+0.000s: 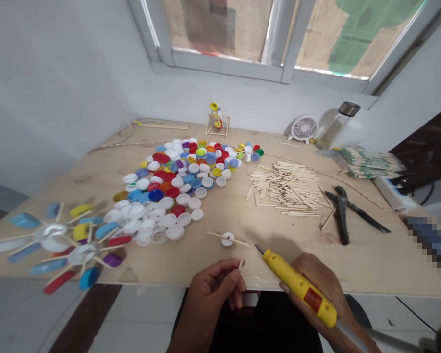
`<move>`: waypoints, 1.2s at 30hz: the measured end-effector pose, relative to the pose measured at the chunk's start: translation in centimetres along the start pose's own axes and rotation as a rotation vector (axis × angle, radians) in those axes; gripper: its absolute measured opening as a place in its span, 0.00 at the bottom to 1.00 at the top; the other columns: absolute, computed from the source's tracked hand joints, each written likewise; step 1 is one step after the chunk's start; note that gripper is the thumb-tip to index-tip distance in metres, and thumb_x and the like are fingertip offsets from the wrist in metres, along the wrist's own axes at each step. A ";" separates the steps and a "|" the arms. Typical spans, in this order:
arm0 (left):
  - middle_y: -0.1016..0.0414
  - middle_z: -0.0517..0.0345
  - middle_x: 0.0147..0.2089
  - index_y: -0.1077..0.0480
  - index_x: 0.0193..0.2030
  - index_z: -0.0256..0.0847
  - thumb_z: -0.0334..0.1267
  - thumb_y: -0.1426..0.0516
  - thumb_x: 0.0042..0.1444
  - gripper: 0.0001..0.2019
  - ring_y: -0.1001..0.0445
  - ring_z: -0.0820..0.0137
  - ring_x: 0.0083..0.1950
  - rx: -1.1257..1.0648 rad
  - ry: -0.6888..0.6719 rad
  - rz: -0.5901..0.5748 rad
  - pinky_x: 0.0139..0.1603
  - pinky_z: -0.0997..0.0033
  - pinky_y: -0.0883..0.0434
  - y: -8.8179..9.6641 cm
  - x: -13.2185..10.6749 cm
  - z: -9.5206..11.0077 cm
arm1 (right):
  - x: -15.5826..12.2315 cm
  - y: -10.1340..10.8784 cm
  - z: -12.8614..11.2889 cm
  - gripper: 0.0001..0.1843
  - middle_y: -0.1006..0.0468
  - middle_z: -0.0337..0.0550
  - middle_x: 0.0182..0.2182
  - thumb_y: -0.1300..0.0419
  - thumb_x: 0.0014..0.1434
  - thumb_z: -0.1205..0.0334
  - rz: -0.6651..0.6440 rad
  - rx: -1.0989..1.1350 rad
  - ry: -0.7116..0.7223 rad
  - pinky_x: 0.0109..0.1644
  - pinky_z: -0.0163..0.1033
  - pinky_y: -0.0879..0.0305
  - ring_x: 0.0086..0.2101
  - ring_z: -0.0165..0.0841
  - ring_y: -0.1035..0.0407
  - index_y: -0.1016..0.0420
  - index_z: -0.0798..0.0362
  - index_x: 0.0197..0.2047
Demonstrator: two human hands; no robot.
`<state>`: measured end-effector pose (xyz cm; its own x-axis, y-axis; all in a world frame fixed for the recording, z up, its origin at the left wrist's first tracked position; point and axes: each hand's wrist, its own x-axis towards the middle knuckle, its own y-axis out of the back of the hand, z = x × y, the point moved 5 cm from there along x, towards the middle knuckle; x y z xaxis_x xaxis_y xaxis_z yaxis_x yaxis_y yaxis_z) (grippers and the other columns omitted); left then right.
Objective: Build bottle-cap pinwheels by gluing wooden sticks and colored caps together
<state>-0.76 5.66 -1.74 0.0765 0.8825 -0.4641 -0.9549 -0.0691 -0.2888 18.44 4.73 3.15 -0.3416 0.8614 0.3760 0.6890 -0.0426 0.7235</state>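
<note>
My left hand [218, 289], near the table's front edge, pinches a short thin wooden stick [241, 264] between thumb and fingertips. In my right hand [319, 279] is a yellow pen-shaped electric tool [297, 284], much like a soldering iron, with an orange-red switch and a grey cord. Its pointed metal tip angles up and left, apart from the stick. Just beyond both hands lies a white bottle cap [227, 239] with sticks reaching out on two sides. Two cap-and-stick wheels [83, 254] with coloured caps on their ends stand at the left.
Many coloured bottle caps [174, 191] cover the middle left. A heap of sticks [288, 186], black-handled pliers [341, 215] and a power strip [395, 193] lie to the right. Along the back are a small fan [304, 128], a glass bottle [338, 125] and a stick-frame model [217, 121].
</note>
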 end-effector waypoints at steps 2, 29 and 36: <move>0.25 0.62 0.21 0.24 0.36 0.37 0.42 0.37 0.47 0.12 0.36 0.75 0.20 -0.014 -0.006 0.002 0.24 0.74 0.38 0.0 0.1 0.0 | 0.1 0.9 -0.1 0.05 0.28 0.40 0.27 0.45 0.62 0.62 0.033 0.007 0.027 0.30 0.38 0.39 0.27 0.33 0.32 0.33 0.51 0.34; 0.24 0.58 0.22 0.24 0.32 0.38 0.46 0.33 0.41 0.15 0.34 0.74 0.20 -0.107 0.036 0.054 0.24 0.73 0.37 -1.3 -0.4 -0.5 | -3.3 13.0 18.4 0.15 0.26 0.56 0.45 0.50 0.63 0.59 -0.148 -0.767 -0.058 0.46 0.48 0.38 0.45 0.46 0.33 0.31 0.55 0.49; 0.24 0.59 0.25 0.25 0.34 0.38 0.44 0.33 0.42 0.14 0.34 0.75 0.22 -0.185 0.121 -0.040 0.26 0.75 0.36 -1.1 0.1 -0.7 | -4.9 14.6 18.0 0.25 0.27 0.56 0.50 0.45 0.57 0.53 -0.093 -0.825 -0.059 0.49 0.53 0.37 0.48 0.50 0.32 0.33 0.55 0.56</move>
<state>0.51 5.50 -2.04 0.1575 0.8247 -0.5432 -0.8826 -0.1292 -0.4520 41.69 9.03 1.47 -0.3244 0.9038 0.2790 -0.0378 -0.3071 0.9509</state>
